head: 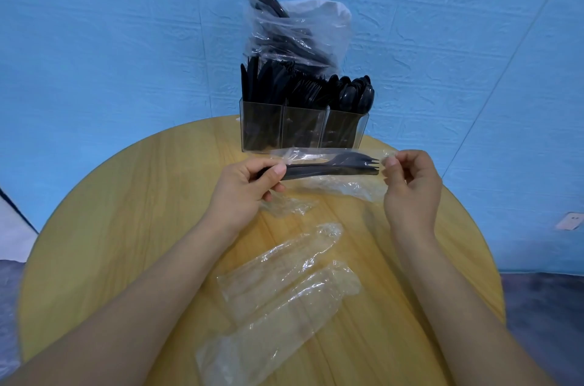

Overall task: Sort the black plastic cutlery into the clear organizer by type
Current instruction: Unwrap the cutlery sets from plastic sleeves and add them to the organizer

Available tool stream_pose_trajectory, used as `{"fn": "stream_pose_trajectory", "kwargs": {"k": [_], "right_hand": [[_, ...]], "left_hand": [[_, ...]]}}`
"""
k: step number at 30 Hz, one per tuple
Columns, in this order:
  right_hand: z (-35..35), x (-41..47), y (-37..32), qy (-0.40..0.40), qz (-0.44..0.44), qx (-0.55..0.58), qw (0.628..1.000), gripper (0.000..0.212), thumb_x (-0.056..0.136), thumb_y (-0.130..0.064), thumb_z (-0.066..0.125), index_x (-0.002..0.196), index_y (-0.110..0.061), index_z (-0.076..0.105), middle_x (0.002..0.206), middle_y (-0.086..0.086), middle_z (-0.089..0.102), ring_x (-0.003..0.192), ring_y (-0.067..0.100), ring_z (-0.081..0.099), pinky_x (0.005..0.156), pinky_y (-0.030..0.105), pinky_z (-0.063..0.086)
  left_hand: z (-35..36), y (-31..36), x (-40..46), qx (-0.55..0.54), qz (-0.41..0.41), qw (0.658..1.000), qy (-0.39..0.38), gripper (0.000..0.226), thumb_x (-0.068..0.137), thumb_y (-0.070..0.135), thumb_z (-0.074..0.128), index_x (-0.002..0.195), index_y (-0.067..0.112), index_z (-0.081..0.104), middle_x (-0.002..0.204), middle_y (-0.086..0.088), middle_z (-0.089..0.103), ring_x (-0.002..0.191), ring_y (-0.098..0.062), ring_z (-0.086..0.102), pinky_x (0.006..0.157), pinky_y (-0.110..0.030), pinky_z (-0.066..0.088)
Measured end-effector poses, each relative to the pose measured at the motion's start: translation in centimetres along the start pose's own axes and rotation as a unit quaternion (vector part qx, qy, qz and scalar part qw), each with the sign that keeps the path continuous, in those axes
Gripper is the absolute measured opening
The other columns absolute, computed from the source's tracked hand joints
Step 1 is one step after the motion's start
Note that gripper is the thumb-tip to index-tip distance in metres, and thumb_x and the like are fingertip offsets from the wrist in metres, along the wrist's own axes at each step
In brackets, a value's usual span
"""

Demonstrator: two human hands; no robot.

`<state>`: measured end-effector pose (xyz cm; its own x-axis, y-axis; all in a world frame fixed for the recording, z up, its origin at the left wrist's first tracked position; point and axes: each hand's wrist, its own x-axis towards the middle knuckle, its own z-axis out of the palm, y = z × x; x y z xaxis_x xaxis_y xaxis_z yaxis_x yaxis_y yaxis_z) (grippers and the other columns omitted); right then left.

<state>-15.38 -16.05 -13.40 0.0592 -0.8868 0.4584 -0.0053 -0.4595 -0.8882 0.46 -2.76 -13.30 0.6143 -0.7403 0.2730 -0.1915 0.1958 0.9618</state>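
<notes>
My left hand (252,183) grips the handle ends of a black plastic cutlery set (335,167), a fork lying on top, held level above the table. A clear wrapper (319,154) sits loosely round the set, and my right hand (410,186) pinches its end just past the fork's tines. Behind stands the clear organizer (301,131) with three compartments: knives on the left, forks in the middle, spoons on the right.
A clear bag of more black cutlery (290,35) leans against the blue wall behind the organizer. Several empty clear wrappers (284,284) lie on the round wooden table (126,196), two large ones near me and crumpled ones under my hands.
</notes>
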Motion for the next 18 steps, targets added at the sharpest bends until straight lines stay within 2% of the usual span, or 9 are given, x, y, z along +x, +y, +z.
{"fn": "stream_pose_trajectory", "kwargs": {"k": [1,5,7,9,12,15,18], "right_hand": [[0.0,0.0,-0.1,0.0,0.003,0.004,1.0,0.023,0.093,-0.009,0.054,0.078,-0.027,0.051,0.083,0.0,0.062,0.079,0.019,0.059,0.076,0.032,0.048],[0.2,-0.5,-0.6,-0.06,-0.007,0.032,0.998,0.022,0.093,-0.005,0.055,0.078,-0.022,0.053,0.077,-0.001,0.062,0.065,0.005,0.056,0.065,0.016,0.048],[0.6,-0.9,-0.7,-0.105,-0.028,0.009,0.994,0.025,0.092,-0.003,0.056,0.077,-0.024,0.056,0.075,-0.002,0.062,0.068,0.009,0.058,0.066,0.018,0.049],[0.7,-1.0,-0.8,-0.117,-0.047,-0.016,0.992,0.026,0.091,-0.005,0.057,0.077,-0.026,0.056,0.076,-0.004,0.062,0.072,0.012,0.059,0.069,0.021,0.05],[0.5,-0.7,-0.7,-0.066,-0.054,-0.026,0.996,0.025,0.092,-0.007,0.056,0.077,-0.027,0.053,0.077,-0.006,0.064,0.073,0.01,0.062,0.072,0.021,0.049],[-0.2,0.2,0.1,0.024,-0.026,-0.035,0.999,0.023,0.093,-0.007,0.052,0.079,-0.024,0.05,0.077,-0.005,0.063,0.069,0.009,0.06,0.074,0.029,0.05],[-1.0,1.2,0.9,0.11,-0.014,-0.061,0.992,0.009,0.093,-0.008,0.05,0.087,-0.015,0.051,0.076,-0.006,0.06,0.065,0.002,0.056,0.072,0.032,0.05]], "left_hand": [[0.0,0.0,0.0,0.003,0.002,1.0,0.001,0.014,0.09,0.009,0.058,0.092,0.018,0.068,0.07,0.004,0.063,0.059,0.0,0.058,0.054,-0.013,0.044],[-0.1,0.0,-0.1,0.039,0.011,0.999,0.002,0.009,0.088,0.008,0.06,0.088,0.014,0.067,0.063,0.005,0.058,0.051,0.001,0.053,0.053,-0.011,0.041],[-0.2,0.0,-0.3,0.074,0.017,0.997,-0.018,0.006,0.087,0.008,0.062,0.089,0.009,0.068,0.064,0.006,0.059,0.052,0.002,0.053,0.054,-0.009,0.04],[-0.2,0.0,-0.3,0.083,0.02,0.996,-0.019,0.008,0.087,0.009,0.063,0.091,0.006,0.069,0.067,0.006,0.06,0.053,0.002,0.054,0.054,-0.007,0.04],[-0.3,0.0,-0.3,0.064,0.018,0.998,-0.007,0.009,0.086,0.009,0.064,0.092,0.007,0.071,0.067,0.008,0.062,0.053,0.002,0.054,0.055,-0.008,0.04],[-0.6,-0.1,0.0,0.057,0.011,0.998,-0.005,0.011,0.087,0.011,0.063,0.088,0.019,0.07,0.056,0.012,0.061,0.054,0.0,0.053,0.054,-0.011,0.041],[-1.3,-0.2,0.4,0.017,0.003,0.999,0.049,0.014,0.088,0.01,0.062,0.086,0.021,0.07,0.052,0.011,0.058,0.051,0.0,0.05,0.052,-0.013,0.04]]}}
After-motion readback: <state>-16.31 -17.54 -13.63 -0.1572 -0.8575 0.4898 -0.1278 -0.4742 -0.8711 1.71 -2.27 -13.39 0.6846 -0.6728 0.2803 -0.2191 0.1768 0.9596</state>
